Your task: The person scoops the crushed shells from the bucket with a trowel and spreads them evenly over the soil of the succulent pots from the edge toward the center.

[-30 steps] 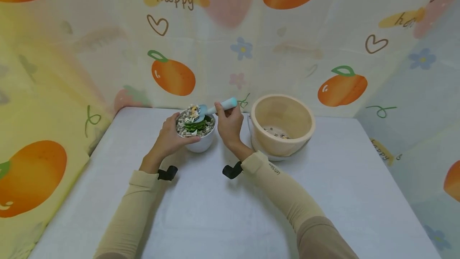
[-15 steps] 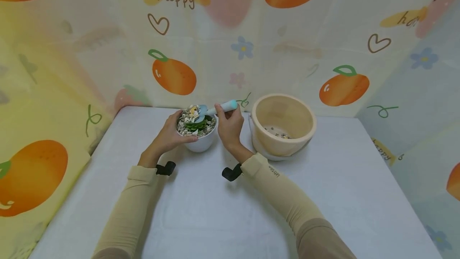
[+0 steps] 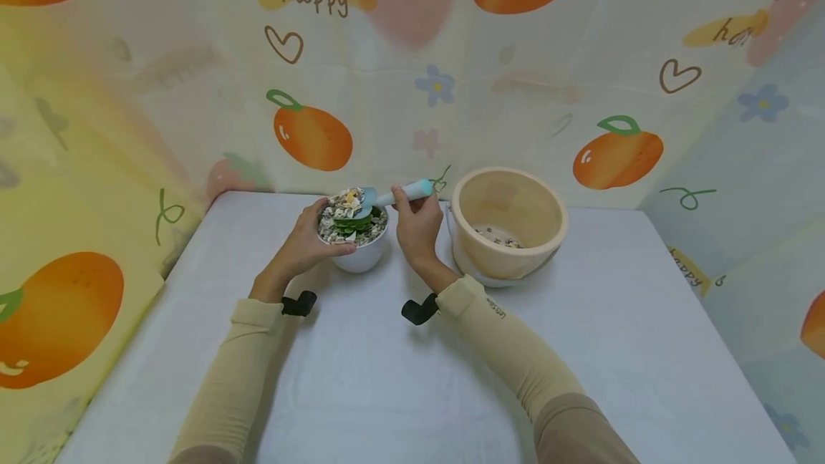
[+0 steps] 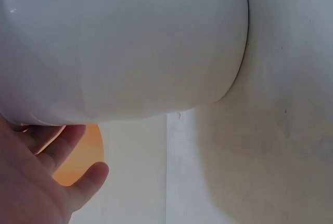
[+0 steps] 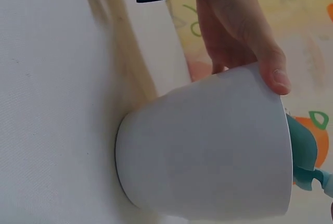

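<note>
A white flower pot (image 3: 358,259) stands on the table, filled with pale gravel (image 3: 336,233) around a green leafy plant (image 3: 353,225). My left hand (image 3: 304,243) grips its left side, thumb along the front rim; the left wrist view shows some of those fingers (image 4: 66,146) beside the smooth pot wall. In my right hand (image 3: 420,231), a small blue garden trowel (image 3: 406,192) is pinched by its handle. The blade lies over the pot's mouth above the plant, next to a heap of gravel. In the right wrist view, the trowel blade (image 5: 302,143) shows beyond the pot rim.
Right of my right hand stands a larger beige tub (image 3: 509,256) with a little gravel at its bottom. A white cloth covers the table (image 3: 387,378). Behind it hangs a fruit-printed curtain (image 3: 387,106).
My right hand and the trowel have shifted slightly to the right, the blade staying over the pot. The left hand keeps its hold on the pot with almost no movement.
</note>
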Demonstrator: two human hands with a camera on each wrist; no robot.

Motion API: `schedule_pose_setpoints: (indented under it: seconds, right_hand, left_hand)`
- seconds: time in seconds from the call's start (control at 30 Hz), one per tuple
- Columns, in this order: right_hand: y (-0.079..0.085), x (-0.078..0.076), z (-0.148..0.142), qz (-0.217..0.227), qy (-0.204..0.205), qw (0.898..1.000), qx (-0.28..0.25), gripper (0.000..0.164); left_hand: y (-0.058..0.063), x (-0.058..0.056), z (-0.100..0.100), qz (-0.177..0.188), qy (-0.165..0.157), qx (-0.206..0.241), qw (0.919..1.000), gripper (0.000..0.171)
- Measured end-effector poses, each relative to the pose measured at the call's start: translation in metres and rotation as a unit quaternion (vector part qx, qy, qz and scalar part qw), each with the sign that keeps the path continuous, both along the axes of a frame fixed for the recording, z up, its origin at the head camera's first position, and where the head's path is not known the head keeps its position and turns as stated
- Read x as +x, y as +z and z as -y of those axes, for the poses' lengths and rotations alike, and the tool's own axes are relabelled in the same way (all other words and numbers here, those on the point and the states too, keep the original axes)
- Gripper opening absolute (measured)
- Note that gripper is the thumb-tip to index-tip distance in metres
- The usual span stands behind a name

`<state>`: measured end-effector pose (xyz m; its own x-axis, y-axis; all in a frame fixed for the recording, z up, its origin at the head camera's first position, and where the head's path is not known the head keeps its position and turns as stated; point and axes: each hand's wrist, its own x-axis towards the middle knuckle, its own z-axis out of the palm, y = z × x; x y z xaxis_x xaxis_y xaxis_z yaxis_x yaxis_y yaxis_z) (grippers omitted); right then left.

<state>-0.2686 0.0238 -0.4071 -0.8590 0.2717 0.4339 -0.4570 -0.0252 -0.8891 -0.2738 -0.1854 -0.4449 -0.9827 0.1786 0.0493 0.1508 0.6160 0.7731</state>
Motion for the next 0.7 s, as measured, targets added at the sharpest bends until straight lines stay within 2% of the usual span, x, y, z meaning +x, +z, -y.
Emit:
schedule_pose_setpoints:
  seconds: [0.17, 0.37, 0.53, 0.7]
  right_hand:
    - [0.008, 0.005, -0.005, 0.006, 0.012, 1.000, -0.015, 0.024]
    - [0.022, 0.016, -0.010, 0.012, 0.039, 0.999, -0.025, 0.021]
    - [0.009, 0.006, -0.012, 0.015, 0.038, 0.999, -0.027, 0.024]
    - [-0.002, -0.004, -0.013, 0.005, 0.029, 1.000, -0.010, 0.028]
  left_hand:
    - [0.001, 0.003, -0.002, -0.006, 0.005, -0.002, 1.0000, 0.119]
    - [0.006, 0.002, 0.004, 0.003, -0.009, -0.042, 0.9991, 0.121]
    - [0.008, -0.004, 0.007, 0.016, -0.043, -0.046, 0.9979, 0.120]
    - [0.008, -0.006, 0.006, 0.024, -0.044, -0.041, 0.9979, 0.119]
